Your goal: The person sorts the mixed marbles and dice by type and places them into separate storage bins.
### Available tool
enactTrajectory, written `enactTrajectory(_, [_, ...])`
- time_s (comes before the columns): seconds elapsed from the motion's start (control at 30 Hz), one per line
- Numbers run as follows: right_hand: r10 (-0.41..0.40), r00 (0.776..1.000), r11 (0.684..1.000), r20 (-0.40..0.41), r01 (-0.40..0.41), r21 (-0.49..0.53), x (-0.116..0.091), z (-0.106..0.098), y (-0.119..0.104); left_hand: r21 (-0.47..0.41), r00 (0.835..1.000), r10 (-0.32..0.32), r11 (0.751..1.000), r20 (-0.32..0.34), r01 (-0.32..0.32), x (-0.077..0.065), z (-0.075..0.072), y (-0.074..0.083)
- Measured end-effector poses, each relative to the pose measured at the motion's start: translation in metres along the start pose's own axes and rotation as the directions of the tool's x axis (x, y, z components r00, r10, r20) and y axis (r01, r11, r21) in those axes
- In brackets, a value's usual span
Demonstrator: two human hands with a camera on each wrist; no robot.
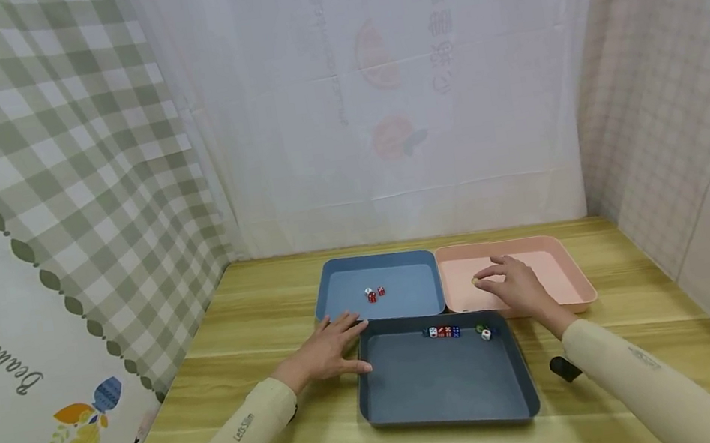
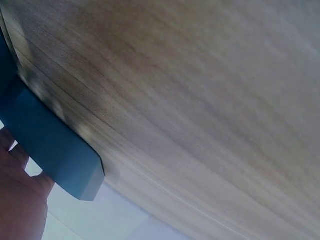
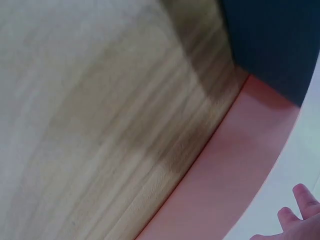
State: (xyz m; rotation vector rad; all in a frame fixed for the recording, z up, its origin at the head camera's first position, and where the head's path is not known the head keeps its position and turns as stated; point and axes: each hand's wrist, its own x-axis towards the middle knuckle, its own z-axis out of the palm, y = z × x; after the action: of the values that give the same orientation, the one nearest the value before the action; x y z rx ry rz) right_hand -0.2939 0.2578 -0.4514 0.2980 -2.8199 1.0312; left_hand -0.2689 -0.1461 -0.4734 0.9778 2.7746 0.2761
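My right hand (image 1: 516, 288) reaches over the pink tray (image 1: 563, 275), its thumb and index finger pinching a small yellowish die (image 1: 474, 280). Spread fingers of my left hand (image 1: 324, 351) rest at the left rim of the dark grey-blue tray (image 1: 446, 386). Along the back of that tray runs a short row of dice, with a white die (image 1: 433, 332), red ones and a blue die (image 1: 456, 331). To their right sit a green die (image 1: 480, 328) and another white die (image 1: 486, 335). The wrist views show only parts of the hands beside tray walls.
At the back left, a blue tray (image 1: 407, 301) holds one white and two red dice (image 1: 372, 297). It adjoins the pink tray and the dark tray. A small black object (image 1: 564, 368) is on the wooden table (image 1: 257, 303) by the right sleeve. Cloth curtains (image 1: 392, 95) surround the table.
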Motion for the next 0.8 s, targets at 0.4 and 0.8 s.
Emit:
enactTrajectory(0.4, [0.062, 0.998, 0.998, -0.003, -0.062, 0.024, 0.009, -0.009, 0.017, 0.003, 1.000, 0.004, 1.000, -0.004, -0.004, -0.001, 0.002, -0.002])
enactTrajectory(0.8, [0.094, 0.996, 0.995, 0.009, -0.094, 0.021, 0.015, -0.004, 0.025, 0.011, 1.000, 0.017, 1.000, -0.009, -0.017, 0.001, 0.003, -0.004])
